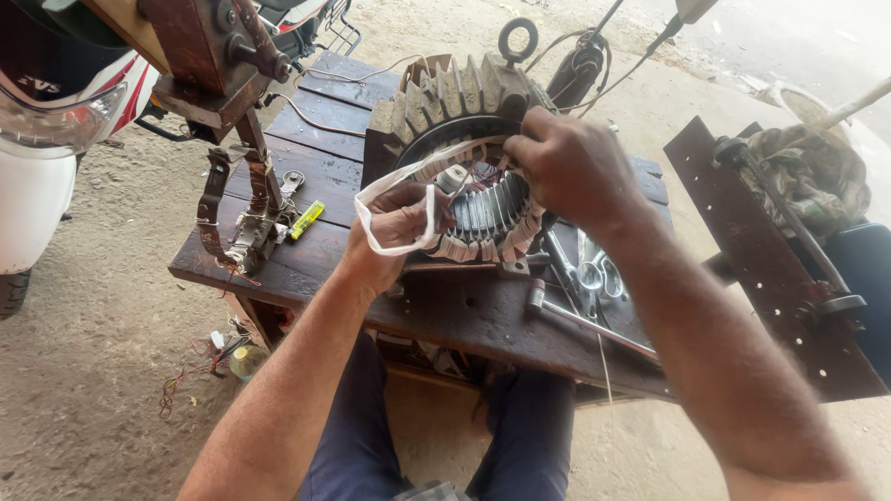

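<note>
Your left hand (pixel 394 227) pinching the white tape (pixel 399 181), your right hand (pixel 571 167) gripping it at the motor (pixel 464 102) rim, tape looped between your fingers

A yellow lighter (pixel 306 220) lies on the dark wooden table (pixel 325 158) at nine o'clock. Scissors (pixel 601 275) and a socket wrench (pixel 585 318) rest at four o'clock. A rusty winding rig (pixel 227 111) stands at ten o'clock, beside a white scooter (pixel 42 148). Red wire scraps (pixel 186 376) litter the sandy ground at seven o'clock. A crumpled cloth (pixel 807 172) sits at two o'clock.
</note>
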Motion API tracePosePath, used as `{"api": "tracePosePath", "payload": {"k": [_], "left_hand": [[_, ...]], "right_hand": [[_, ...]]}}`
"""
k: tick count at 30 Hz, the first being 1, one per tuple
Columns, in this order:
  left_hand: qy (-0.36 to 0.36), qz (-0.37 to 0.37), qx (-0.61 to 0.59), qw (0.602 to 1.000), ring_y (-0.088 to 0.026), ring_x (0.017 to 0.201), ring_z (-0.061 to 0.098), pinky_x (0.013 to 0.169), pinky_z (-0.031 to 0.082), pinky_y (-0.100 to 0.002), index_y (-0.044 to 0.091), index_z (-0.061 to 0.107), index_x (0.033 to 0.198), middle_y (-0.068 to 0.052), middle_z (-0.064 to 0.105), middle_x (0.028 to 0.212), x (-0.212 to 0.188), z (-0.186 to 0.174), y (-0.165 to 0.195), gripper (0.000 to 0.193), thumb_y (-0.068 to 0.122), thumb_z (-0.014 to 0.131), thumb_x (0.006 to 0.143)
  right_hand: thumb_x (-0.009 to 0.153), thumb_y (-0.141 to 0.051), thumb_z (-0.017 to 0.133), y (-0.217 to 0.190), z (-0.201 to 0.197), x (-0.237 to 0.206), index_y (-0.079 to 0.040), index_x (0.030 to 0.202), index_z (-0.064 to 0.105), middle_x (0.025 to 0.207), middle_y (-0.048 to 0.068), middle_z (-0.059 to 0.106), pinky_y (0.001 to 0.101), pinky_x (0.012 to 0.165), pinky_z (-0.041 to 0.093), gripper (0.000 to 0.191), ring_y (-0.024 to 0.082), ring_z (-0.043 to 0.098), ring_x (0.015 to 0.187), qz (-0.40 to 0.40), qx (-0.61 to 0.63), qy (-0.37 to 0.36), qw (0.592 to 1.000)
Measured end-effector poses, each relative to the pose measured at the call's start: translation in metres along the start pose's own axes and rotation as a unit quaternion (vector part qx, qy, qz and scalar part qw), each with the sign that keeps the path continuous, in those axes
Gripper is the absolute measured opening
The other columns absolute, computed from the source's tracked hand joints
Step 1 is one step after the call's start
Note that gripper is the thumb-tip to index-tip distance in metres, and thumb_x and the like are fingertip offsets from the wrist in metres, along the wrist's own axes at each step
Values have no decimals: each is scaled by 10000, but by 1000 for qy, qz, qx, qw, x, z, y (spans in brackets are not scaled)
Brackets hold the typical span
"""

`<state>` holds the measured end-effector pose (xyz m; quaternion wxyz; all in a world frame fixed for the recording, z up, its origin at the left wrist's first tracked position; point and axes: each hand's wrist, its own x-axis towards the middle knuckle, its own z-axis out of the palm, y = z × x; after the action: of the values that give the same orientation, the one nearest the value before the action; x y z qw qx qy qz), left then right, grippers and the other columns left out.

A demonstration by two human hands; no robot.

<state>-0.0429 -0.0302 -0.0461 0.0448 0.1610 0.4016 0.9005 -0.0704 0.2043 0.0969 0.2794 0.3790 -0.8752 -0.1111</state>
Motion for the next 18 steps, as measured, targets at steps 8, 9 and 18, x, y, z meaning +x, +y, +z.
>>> {"api": "tracePosePath", "payload": {"k": [8,9,18], "left_hand": [[19,-21,16,999,-145,822,705,711,576,-290,-18,719,1120,-98,741,949,0,4,5,226,156,718,977],[26,-26,15,999,-139,823,702,708,574,-285,-12,720,1129,-90,742,949,0,3,6,233,157,718,968],[-6,0,26,1000,-133,857,689,727,571,-276,-24,717,1169,-91,735,984,-1,-1,1,247,156,712,1001]], "right_hand": [[938,-103,706,33,1,0,-53,965,756,936,73,694,327,703,593,75,182,661,801,7,200,-28,979],[949,-72,676,36,4,-2,-45,968,750,935,80,677,328,715,584,81,181,645,795,50,262,-53,962],[898,-125,517,35,-1,2,-46,895,713,1032,105,523,405,827,532,211,219,538,974,169,326,-136,920]]}}
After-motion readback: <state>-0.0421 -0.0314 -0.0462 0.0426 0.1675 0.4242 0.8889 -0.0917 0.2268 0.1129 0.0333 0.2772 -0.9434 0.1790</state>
